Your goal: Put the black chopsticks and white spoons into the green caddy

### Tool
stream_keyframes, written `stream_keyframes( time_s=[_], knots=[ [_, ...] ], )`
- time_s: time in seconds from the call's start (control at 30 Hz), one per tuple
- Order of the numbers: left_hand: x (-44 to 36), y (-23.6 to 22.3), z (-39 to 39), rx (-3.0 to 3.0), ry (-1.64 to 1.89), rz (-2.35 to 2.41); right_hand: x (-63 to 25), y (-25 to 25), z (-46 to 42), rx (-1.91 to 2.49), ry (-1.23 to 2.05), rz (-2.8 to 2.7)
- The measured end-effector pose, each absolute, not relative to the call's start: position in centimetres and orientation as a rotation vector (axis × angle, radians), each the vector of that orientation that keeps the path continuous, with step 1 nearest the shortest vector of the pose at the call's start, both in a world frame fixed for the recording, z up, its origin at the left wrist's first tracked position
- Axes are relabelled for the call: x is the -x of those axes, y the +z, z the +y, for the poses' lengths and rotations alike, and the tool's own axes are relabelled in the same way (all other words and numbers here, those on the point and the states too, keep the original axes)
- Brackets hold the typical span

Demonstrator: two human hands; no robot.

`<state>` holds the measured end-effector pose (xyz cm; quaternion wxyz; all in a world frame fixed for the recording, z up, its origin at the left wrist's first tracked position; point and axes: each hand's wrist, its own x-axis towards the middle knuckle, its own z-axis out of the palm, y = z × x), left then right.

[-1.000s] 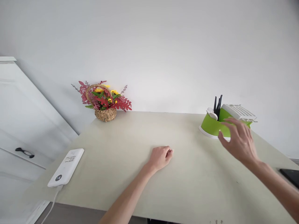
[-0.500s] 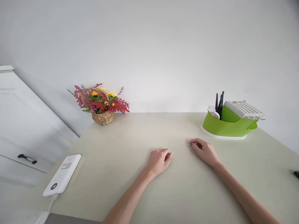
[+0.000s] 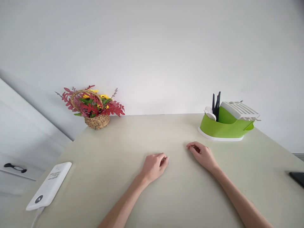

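Observation:
My left hand [image 3: 154, 165] rests on the pale table [image 3: 180, 196] near its middle, fingers curled loosely under with nothing in them. My right hand [image 3: 201, 154] lies a short way to its right, also curled loosely and holding nothing. The two hands are apart, with bare tabletop between them. A green and white drying rack [image 3: 225, 123] with black utensils and a white spoon stands beyond the right hand at the back right.
A wicker basket of red leaves and yellow flowers [image 3: 93, 109] sits at the back left by the wall. A white power bank [image 3: 48, 186] with a cable lies at the left edge. A dark flat object [image 3: 298, 178] shows at the right edge. White cabinet [image 3: 14, 152] on the left.
My right hand came down from in front of the green rack to rest curled on the table beside the left hand. The view drifted slightly rightward; the left hand stayed put.

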<state>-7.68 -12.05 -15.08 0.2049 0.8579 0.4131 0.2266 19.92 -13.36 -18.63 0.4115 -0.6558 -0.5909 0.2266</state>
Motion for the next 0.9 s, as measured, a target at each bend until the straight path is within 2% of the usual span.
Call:
stream_keyframes(
  time_s=[0.9],
  knots=[
    [7.74,-15.03,-12.05,-2.412,0.633,1.144,-19.75,-18.17,-13.62,1.647,0.577,-1.476]
  ],
)
